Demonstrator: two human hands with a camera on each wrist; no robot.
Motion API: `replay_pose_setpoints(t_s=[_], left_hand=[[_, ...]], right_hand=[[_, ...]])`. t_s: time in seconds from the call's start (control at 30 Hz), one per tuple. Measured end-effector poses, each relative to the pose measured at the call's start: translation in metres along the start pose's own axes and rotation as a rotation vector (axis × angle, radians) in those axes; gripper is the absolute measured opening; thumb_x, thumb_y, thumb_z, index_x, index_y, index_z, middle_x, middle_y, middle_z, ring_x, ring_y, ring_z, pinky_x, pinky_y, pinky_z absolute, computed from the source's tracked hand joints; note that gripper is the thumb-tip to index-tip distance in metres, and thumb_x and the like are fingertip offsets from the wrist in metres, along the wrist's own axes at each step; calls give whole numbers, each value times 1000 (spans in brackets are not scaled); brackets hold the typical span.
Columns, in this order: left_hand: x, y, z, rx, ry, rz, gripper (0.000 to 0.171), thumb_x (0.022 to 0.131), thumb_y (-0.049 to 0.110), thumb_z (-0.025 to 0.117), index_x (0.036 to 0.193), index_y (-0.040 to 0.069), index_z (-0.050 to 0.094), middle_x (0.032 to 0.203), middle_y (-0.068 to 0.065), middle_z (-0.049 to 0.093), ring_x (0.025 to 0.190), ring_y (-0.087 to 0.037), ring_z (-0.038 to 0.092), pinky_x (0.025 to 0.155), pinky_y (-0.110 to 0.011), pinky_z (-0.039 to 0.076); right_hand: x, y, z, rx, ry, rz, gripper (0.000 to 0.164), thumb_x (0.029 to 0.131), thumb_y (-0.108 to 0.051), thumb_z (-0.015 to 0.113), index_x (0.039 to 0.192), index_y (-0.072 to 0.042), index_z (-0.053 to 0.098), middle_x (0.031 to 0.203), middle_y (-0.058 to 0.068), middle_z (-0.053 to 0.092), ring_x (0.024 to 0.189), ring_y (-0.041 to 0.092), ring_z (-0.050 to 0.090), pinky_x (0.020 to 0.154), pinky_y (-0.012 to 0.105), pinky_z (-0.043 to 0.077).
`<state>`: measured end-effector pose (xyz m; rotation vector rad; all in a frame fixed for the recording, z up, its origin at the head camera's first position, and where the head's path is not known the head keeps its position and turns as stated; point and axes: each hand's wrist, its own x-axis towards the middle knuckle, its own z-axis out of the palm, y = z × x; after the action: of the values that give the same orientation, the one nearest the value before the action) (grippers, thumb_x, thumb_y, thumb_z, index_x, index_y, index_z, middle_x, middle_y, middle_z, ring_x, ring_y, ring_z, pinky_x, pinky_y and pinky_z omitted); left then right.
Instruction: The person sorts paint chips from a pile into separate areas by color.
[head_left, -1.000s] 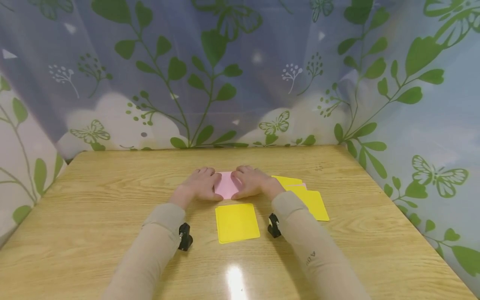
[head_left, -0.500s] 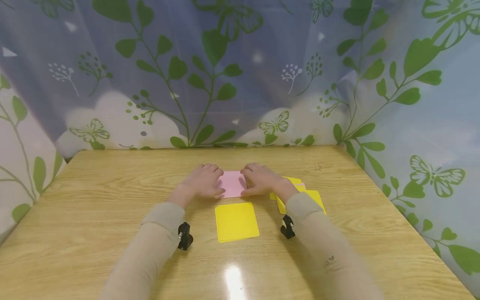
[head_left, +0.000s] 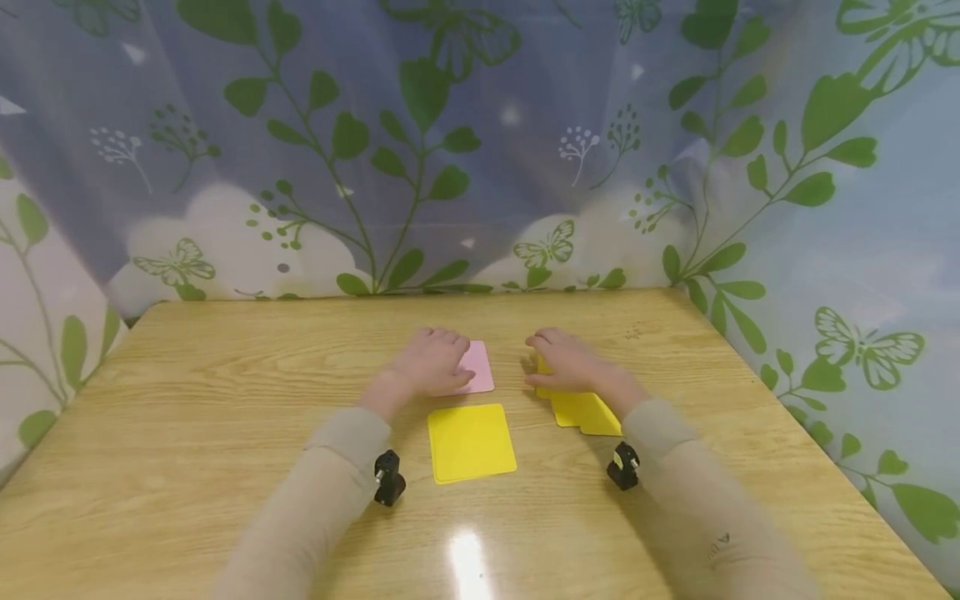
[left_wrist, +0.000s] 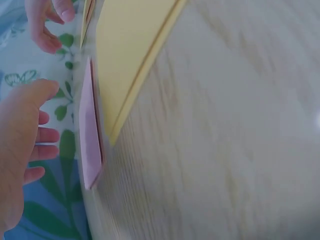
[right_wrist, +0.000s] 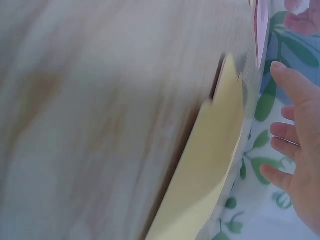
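Observation:
My left hand (head_left: pixel 429 364) hovers over the left part of a pink square card stack (head_left: pixel 480 367), its fingers relaxed and gripping nothing. In the left wrist view, a gap shows between that hand (left_wrist: pixel 17 135) and the pink cards (left_wrist: pixel 91 130). To the right, my right hand (head_left: pixel 566 362) hangs above loosely spread yellow cards (head_left: pixel 581 410) and hides part of them. Its loose fingers hold nothing; the right wrist view shows the hand (right_wrist: pixel 302 125) apart from the yellow cards (right_wrist: pixel 205 160). A neat yellow card stack (head_left: pixel 472 443) lies nearer to me, in front of the pink one.
The cards lie on a wood-grain table (head_left: pixel 247 358). Behind it and along its sides hangs a curtain (head_left: pixel 480 167) printed with leaves and butterflies. A black wrist camera (head_left: pixel 388 477) sits under the left forearm, another camera (head_left: pixel 623 467) under the right.
Both hands have come off the sides of the pink stack. My right hand has moved right, over the spread yellow cards; my left has shifted slightly right, over the pink stack.

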<state>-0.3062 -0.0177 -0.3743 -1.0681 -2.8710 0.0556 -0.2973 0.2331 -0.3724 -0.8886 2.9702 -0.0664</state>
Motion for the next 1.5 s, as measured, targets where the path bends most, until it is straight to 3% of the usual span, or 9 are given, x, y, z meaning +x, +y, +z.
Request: replay_pose_setpoints(t_s=[0.37, 0.63, 1.0, 1.27, 1.5], left_hand=[[14, 30, 4, 13, 28, 53, 53, 89, 46, 50, 127, 8, 50, 121, -7, 55, 116, -26, 47, 99, -42, 32], [25, 48, 6, 78, 38, 102, 58, 88, 51, 52, 128, 9, 49, 116, -6, 53, 110, -24, 48, 95, -39, 35], [42, 80, 7, 11, -17, 122, 71, 86, 56, 51, 137, 8, 42, 130, -9, 48, 122, -26, 40, 104, -41, 27], [50, 107, 5, 61, -66, 147, 79, 82, 65, 49, 139, 10, 39, 132, -8, 45, 124, -25, 38, 105, -39, 26], [59, 126, 11, 79, -114, 130, 88, 79, 73, 44, 142, 12, 35, 138, -7, 41, 126, -23, 37, 105, -39, 26]], right_hand=[[-40, 27, -1, -33, 61, 11, 65, 86, -40, 62, 131, 4, 43, 128, 21, 45, 119, 37, 42, 98, 53, 34], [-68, 46, 1, -69, 122, 41, 69, 83, -40, 66, 129, 7, 44, 123, 24, 48, 115, 40, 44, 94, 55, 36], [-102, 66, 6, -14, 81, 80, 78, 74, -45, 73, 128, 5, 46, 127, 24, 46, 117, 41, 43, 95, 55, 35], [-111, 69, 14, 15, 60, 34, 93, 68, -60, 72, 130, 5, 45, 129, 25, 45, 118, 42, 42, 96, 55, 35], [-112, 68, 14, 26, 47, 50, 90, 70, -60, 70, 129, 3, 46, 128, 22, 46, 118, 40, 43, 95, 54, 36]])
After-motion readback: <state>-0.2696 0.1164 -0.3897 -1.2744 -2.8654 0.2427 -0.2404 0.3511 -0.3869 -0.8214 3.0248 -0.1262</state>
